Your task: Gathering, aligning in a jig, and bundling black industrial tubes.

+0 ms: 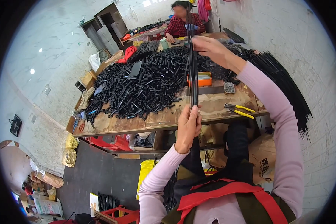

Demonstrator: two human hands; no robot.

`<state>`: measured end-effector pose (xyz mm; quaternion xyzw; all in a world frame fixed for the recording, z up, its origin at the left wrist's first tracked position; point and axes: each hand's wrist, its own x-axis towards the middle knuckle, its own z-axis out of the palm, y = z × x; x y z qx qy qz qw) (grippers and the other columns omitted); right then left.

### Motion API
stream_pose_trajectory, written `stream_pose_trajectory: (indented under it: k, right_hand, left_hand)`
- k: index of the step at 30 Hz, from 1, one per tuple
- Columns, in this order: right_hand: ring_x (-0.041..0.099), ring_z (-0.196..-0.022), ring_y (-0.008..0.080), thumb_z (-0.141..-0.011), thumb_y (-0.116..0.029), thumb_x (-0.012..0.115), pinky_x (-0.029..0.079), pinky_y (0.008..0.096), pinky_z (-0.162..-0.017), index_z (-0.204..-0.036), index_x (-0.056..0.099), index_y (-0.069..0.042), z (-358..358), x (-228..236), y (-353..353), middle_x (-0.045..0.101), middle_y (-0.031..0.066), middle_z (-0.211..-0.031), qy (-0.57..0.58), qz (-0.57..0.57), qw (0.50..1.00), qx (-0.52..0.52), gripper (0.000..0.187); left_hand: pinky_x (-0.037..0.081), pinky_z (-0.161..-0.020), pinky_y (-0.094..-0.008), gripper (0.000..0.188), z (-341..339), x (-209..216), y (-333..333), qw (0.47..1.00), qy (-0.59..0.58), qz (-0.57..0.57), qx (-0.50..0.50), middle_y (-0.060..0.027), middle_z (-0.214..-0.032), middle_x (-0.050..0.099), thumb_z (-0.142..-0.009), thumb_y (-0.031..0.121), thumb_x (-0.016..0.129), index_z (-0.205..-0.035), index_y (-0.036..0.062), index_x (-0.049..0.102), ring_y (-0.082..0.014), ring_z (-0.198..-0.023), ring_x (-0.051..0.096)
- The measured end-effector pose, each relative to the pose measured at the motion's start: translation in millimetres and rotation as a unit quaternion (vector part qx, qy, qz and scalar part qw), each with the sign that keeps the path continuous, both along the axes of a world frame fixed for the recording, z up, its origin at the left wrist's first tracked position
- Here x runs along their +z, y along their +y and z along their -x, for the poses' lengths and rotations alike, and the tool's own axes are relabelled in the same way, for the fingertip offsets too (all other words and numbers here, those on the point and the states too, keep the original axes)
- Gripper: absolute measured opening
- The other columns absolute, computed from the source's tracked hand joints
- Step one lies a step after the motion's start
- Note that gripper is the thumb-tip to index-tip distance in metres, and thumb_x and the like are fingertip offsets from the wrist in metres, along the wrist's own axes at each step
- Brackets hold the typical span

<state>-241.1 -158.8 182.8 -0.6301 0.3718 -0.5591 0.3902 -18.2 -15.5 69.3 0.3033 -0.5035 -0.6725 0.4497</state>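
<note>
Left hand: the left hand is clenched around the lower end of a bundle of thin black rods, just over the near edge of the tabletop.
Right hand: the right hand pinches the same bundle higher up, above the far part of the tabletop.
Rods: held upright between the two hands, clear of the surface, running from the near edge up past the orange tin.
Heap: a wide pile of short black tubes covers the left and middle of the tabletop, reaching close to its left edge.
Open room: a bare wooden strip lies along the near edge, between the heap and the yellow-handled pliers.
Right edge: the pliers rest near the front right corner; long black rods fan out past the right edge beside the white brick wall.
Far end: another person sits at the far side.
</note>
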Motion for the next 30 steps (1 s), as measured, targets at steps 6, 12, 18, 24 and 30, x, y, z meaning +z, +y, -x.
stream_pose_trajectory:
  k: [6, 12, 18, 24, 30]
  right_hand:
    - [0.065, -0.102, 0.0213, -0.096, -0.022, 0.067, 0.052, 0.0357, -0.091, -0.109, 0.049, -0.005, -16.5, -14.9, 16.9, 0.066, 0.0139, -0.11, -0.163, -0.008, 0.987, -0.008, 0.028]
    - [0.064, -0.077, 0.0132, -0.097, -0.028, 0.064, 0.05, 0.0269, -0.066, -0.102, 0.056, -0.005, -6.7, -23.7, 44.1, 0.066, 0.0052, -0.092, 0.004, 0.135, 0.969, -0.206, 0.025]
    - [0.052, -0.049, 0.0067, -0.096, -0.032, 0.064, 0.037, 0.024, -0.047, -0.072, 0.059, -0.004, -40.6, -13.3, 73.5, 0.057, 0.0015, -0.058, 0.413, 0.152, 0.876, -0.197, 0.037]
    - [0.052, -0.046, 0.0071, -0.096, -0.022, 0.061, 0.039, 0.0236, -0.045, -0.079, 0.059, -0.002, -35.8, -21.5, 73.2, 0.06, 0.0029, -0.06, 0.257, 0.02, 0.964, -0.065, 0.026]
    - [0.058, -0.051, 0.0088, -0.099, -0.017, 0.056, 0.042, 0.023, -0.044, -0.094, 0.06, -0.001, -37.0, -25.4, 80.7, 0.065, 0.0059, -0.072, 0.065, 0.013, 0.998, 0.001, 0.018]
  left_hand:
    - [0.021, -0.039, -0.0195, 0.028, -21.2, -8.9, -1.8, 1.0, 0.002, 0.01, 0.021, 0.004, -0.064, 0.044, -0.108, 0.028, 0.044, -0.114, 0.0042, 0.057, -0.0033, -0.044, 0.032]
    - [0.022, -0.04, -0.0208, 0.034, -1.2, -13.8, -7.2, 0.996, 0.038, 0.021, 0.077, 0.0036, -0.065, 0.045, -0.109, 0.034, 0.04, -0.093, 0.0073, 0.053, -0.0035, -0.044, 0.032]
    - [0.03, -0.049, -0.0199, 0.036, 39.3, -44.4, -17.9, 0.987, 0.005, 0.103, 0.121, 0.0047, -0.071, 0.047, -0.109, 0.03, 0.04, -0.108, 0.0023, 0.062, -0.0024, -0.056, 0.038]
    - [0.029, -0.051, -0.0194, 0.039, 42.9, -46.5, -17.4, 0.972, -0.016, 0.152, 0.18, 0.0078, -0.075, 0.043, -0.109, 0.026, 0.042, -0.136, 0.0014, 0.054, -0.0024, -0.059, 0.034]
    - [0.024, -0.045, -0.0204, 0.023, 36.9, -22.6, -18.9, 0.978, 0.132, 0.021, 0.163, 0.008, -0.07, 0.04, -0.107, 0.024, 0.046, -0.121, 0.0075, 0.054, -0.0006, -0.052, 0.03]
